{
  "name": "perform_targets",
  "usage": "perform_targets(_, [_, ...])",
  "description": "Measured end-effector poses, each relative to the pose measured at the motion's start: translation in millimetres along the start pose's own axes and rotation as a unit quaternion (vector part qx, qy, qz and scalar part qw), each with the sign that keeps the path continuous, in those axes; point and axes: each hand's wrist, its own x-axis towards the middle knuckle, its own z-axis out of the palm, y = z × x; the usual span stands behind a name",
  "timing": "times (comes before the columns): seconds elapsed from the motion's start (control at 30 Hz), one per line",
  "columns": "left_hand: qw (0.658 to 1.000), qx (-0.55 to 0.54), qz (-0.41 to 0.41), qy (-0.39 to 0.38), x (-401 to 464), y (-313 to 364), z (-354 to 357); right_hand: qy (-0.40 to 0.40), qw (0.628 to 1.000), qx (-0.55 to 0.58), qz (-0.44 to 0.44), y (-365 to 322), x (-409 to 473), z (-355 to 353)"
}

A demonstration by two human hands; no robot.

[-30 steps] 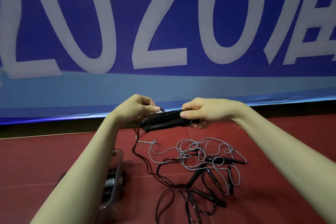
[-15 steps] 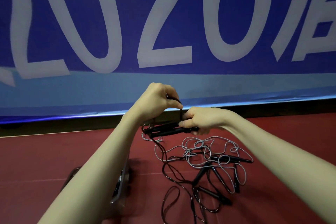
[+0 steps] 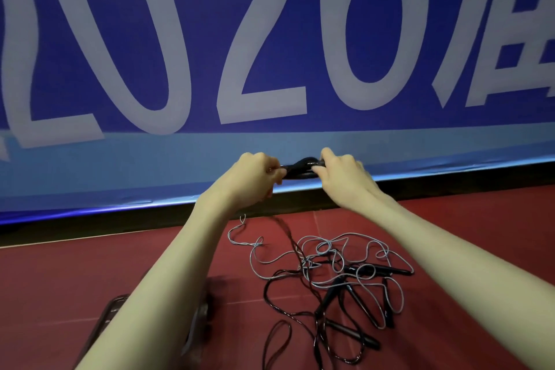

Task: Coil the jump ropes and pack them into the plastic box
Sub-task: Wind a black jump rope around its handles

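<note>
Head view: a dark red floor (image 3: 90, 273) meets a blue banner (image 3: 270, 39) printed with large pale numerals. Both arms reach forward. The left hand (image 3: 250, 177) and right hand (image 3: 342, 174) each grasp an end of the black jump rope handles (image 3: 301, 168), raised before the banner. More jump ropes (image 3: 339, 279), grey and black, lie tangled on the floor. The plastic box (image 3: 195, 321) sits near the floor's lower edge, mostly hidden behind the left forearm.

my left hand (image 3: 250, 177) and right hand (image 3: 342, 176) grip black handles (image 3: 301, 168) above tangled jump ropes (image 3: 336, 276) on the red floor (image 3: 450, 219).
</note>
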Motion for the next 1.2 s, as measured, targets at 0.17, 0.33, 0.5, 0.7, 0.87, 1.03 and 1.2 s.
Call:
perform_targets(0.17, [0.988,-0.139,0.025,-0.054,-6.3,12.7,2.1,0.089,0.992,-0.074,-0.043,-0.4,-1.6,-3.2])
perform_targets(0.33, [0.965,-0.247,0.032,-0.087,-8.7,18.9,15.4,0.098,0.992,0.077,0.001,4.4,3.7,-2.3])
perform_targets(0.5, [0.952,-0.285,0.032,-0.111,-6.5,25.3,29.3,0.096,0.973,0.207,0.047,6.0,7.5,-2.7])
perform_targets(0.7, [0.923,-0.354,0.004,-0.149,-5.6,14.7,37.7,-0.006,0.898,0.434,0.070,2.3,8.6,-12.0])
perform_targets(0.87, [0.878,-0.424,-0.041,-0.217,-9.8,-3.3,50.4,-0.162,0.826,0.537,0.051,-1.1,4.4,-28.4])
perform_targets(1.03, [0.872,-0.444,-0.037,-0.203,-11.2,-13.0,53.4,-0.281,0.777,0.562,0.027,1.0,0.2,-29.9])
perform_targets(1.2, [0.917,-0.370,-0.030,-0.145,-6.1,-26.5,48.8,-0.365,0.759,0.539,-0.001,9.2,-2.1,-30.3])
